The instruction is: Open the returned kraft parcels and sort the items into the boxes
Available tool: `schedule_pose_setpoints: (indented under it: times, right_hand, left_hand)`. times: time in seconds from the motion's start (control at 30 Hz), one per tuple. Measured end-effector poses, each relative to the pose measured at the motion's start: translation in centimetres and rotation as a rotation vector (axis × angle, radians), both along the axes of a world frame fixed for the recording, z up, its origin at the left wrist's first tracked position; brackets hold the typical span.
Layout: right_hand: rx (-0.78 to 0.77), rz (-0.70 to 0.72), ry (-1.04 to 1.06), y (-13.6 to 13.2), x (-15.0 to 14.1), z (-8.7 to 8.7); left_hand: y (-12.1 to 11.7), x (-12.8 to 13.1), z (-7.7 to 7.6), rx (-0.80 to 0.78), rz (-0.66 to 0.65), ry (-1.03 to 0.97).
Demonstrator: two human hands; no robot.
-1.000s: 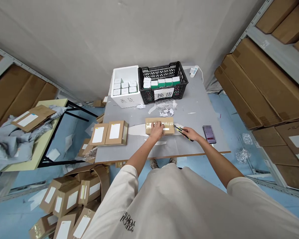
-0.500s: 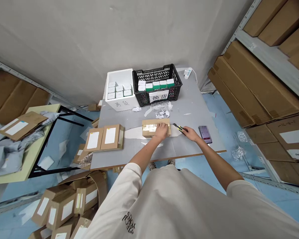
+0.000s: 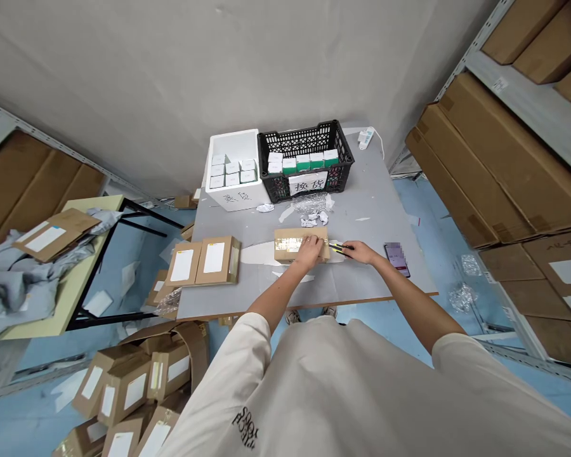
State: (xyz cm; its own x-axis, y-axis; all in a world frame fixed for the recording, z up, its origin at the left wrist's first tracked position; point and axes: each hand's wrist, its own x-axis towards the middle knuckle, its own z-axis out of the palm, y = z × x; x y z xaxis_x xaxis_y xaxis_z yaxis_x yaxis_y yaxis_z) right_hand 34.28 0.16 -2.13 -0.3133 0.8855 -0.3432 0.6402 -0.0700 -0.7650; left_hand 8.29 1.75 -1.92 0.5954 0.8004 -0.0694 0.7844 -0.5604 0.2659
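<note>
A small taped cardboard box (image 3: 285,243) lies on the grey table in front of me. My left hand (image 3: 310,252) holds it down, its fingers bent over the top near the right end. In my right hand (image 3: 361,252) is a black and yellow utility knife (image 3: 340,248), closed in the fingers. The knife points left, with its tip at the box's right end; whether the blade touches the cardboard is too small to tell. To the right of that hand lies a phone (image 3: 397,259).
Behind the box are crumpled paper (image 3: 315,219), bubble wrap (image 3: 309,203), a white foam bin (image 3: 238,198) and a black crate (image 3: 330,183), both holding small boxes. Two labelled cartons (image 3: 214,260) sit at the table's left. Shelved cartons (image 3: 495,158) stand at the right.
My right hand has brought the knife left and turned it flatter, so its tip now meets the box's right end. My left hand stays on the box. The view has shifted slightly.
</note>
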Motion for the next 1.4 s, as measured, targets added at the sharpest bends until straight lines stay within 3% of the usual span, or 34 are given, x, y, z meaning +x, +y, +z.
schedule_pose_setpoints:
  times: [0.2, 0.33, 0.63, 0.8, 1.17, 1.4]
  right_hand:
    - [-0.043, -0.136, 0.040, -1.6, 1.0, 0.3]
    - [0.006, -0.197, 0.034, -2.6, 1.2, 0.9]
    - [0.369, 0.125, -0.379, -3.3, -0.4, 1.5]
    - [0.424, 0.138, -0.483, -3.3, -0.9, 1.6]
    - [0.417, 0.013, -0.448, -2.8, -2.6, 0.4]
    - [0.465, -0.216, -0.464, -1.1, 2.7, 1.2]
  left_hand:
    - [0.6, -1.5, 0.3, 0.011, 0.090, -0.184]
    - [1.6, -2.1, 0.5, 0.060, 0.199, -0.158]
    - [2.5, -1.7, 0.4, 0.038, 0.203, -0.011]
    - [2.1, -1.6, 0.3, 0.049, 0.215, -0.005]
    - [0.5, -1.8, -0.3, 0.050, 0.274, -0.128]
    - [0.5, -1.7, -0.4, 0.058, 0.284, -0.122]
